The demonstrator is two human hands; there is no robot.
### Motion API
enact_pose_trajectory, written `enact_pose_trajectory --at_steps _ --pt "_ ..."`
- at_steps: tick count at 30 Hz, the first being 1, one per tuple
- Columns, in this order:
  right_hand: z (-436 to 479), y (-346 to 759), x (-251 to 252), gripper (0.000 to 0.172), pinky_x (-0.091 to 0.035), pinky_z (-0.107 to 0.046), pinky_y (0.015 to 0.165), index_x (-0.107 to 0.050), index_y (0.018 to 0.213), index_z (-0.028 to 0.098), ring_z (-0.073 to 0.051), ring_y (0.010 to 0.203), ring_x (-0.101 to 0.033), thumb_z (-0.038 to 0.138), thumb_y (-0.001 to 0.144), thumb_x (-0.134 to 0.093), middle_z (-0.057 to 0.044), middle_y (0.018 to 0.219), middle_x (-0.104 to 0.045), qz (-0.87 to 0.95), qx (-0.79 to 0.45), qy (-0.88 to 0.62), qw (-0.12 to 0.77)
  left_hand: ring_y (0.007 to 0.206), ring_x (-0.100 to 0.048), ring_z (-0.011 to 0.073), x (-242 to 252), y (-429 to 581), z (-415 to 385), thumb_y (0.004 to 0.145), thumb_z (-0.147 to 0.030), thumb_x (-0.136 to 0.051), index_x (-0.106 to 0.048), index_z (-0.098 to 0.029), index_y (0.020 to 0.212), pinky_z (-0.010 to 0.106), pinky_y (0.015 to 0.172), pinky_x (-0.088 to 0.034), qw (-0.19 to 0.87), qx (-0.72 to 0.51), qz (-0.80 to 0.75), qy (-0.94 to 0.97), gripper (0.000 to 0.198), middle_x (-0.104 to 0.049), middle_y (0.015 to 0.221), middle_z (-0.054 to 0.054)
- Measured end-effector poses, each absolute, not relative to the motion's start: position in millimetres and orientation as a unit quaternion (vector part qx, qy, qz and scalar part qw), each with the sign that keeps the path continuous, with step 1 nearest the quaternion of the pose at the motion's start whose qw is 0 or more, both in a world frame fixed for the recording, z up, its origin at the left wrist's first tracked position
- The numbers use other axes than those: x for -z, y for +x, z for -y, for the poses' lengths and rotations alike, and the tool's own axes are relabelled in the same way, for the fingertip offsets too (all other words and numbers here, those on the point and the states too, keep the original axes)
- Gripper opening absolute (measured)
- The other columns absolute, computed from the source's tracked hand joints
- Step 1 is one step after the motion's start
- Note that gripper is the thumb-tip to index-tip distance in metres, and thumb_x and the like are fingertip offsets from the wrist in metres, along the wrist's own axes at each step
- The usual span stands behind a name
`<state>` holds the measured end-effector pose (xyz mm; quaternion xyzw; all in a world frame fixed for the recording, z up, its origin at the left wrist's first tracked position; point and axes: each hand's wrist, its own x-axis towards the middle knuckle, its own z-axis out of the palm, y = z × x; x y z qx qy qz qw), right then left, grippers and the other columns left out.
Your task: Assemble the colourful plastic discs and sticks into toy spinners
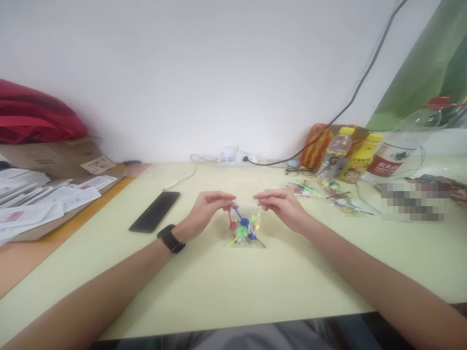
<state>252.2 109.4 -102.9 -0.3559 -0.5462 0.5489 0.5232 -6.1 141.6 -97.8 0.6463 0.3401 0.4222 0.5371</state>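
1. A small clear bag (pixel 237 241) of coloured plastic pieces is held up between both hands, over the middle of the pale table (pixel 226 296); whether its lower edge is touching the surface cannot be told.
2. Its upper edge is turned away from the person, towards the wall, and its lower edge towards the person's lap (no clear long axis can be made out for the bag itself).
3. Inside, the red stick (pixel 229 218) is stood nearly upright, its top near the left fingertips. The blue stick (pixel 237 213) is slanted, its free end pointed up and left. The arm of the green piece (pixel 242 232) is aimed down and left, while a thin dark stick (pixel 261 242) is pointed down and right.
4. The bag's upper left corner is pinched between thumb and forefinger of the left hand (pixel 205 210); the upper right corner is gripped likewise by the right hand (pixel 283 205).
5. A black watch (pixel 171 238) is worn on the left wrist, with a phone (pixel 154 212) laid just beyond it. More packets (pixel 346 201) are spread to the right, before the bottles (pixel 359 161).
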Motion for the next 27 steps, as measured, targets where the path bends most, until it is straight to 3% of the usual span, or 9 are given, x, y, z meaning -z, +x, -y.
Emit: enact_pose_trajectory --at_steps 7,12,14,18,23,27 --pt "-110 251 102 0.018 -0.049 -0.031 0.076 -0.083 0.09 0.02 -0.017 0.083 -0.062 0.031 0.075 -0.083 -0.005 0.09 -0.074 0.612 -0.448 -0.378 0.531 0.098 -0.074 0.0274 97 -5 -143 0.076 -0.04 -0.088 -0.08 -0.016 0.095 0.037 0.091 -0.056 0.484 -0.434 -0.356 0.672 0.032 -0.079 0.103 0.012" --pt "-111 249 105 0.033 -0.051 -0.031 0.078 -0.08 0.104 0.021 -0.016 0.08 -0.063 0.033 0.074 -0.085 -0.003 0.086 -0.072 0.598 -0.44 -0.396 0.54 0.098 -0.075 0.0271 100 -6 -143 0.079 -0.043 -0.086 -0.07 -0.019 0.126 0.041 0.096 -0.056 0.48 -0.428 -0.365 0.673 0.055 -0.08 0.099 0.01" --pt "-113 249 108 0.036 -0.051 -0.032 0.079 -0.08 0.105 0.021 -0.016 0.08 -0.064 0.034 0.072 -0.086 -0.003 0.087 -0.073 0.587 -0.441 -0.408 0.543 0.098 -0.075 0.0273 102 -6 -144 0.08 -0.044 -0.085 -0.072 -0.019 0.122 0.04 0.095 -0.056 0.474 -0.422 -0.373 0.678 0.051 -0.08 0.101 0.01" --pt "-115 249 109 0.021 -0.052 -0.033 0.08 -0.08 0.086 0.019 -0.019 0.086 -0.067 0.035 0.073 -0.085 -0.006 0.091 -0.076 0.59 -0.422 -0.42 0.546 0.091 -0.075 0.0245 106 -5 -148 0.081 -0.044 -0.084 -0.077 -0.015 0.098 0.035 0.086 -0.058 0.451 -0.424 -0.367 0.695 0.033 -0.079 0.101 0.011" --pt "-114 248 108 0.023 -0.056 -0.036 0.08 -0.082 0.088 0.021 -0.02 0.083 -0.068 0.036 0.071 -0.086 -0.006 0.089 -0.077 0.564 -0.449 -0.415 0.555 0.08 -0.072 0.0191 107 -5 -151 0.082 -0.039 -0.084 -0.078 -0.016 0.096 0.03 0.077 -0.057 0.447 -0.436 -0.35 0.698 0.028 -0.078 0.091 0.008" --pt "-113 248 108 0.024 -0.057 -0.038 0.08 -0.083 0.091 0.021 -0.019 0.079 -0.068 0.036 0.071 -0.086 -0.006 0.087 -0.076 0.55 -0.464 -0.407 0.563 0.084 -0.072 0.0206 106 -7 -152 0.08 -0.037 -0.085 -0.08 -0.016 0.097 0.032 0.082 -0.058 0.463 -0.444 -0.338 0.688 0.028 -0.079 0.093 0.009"
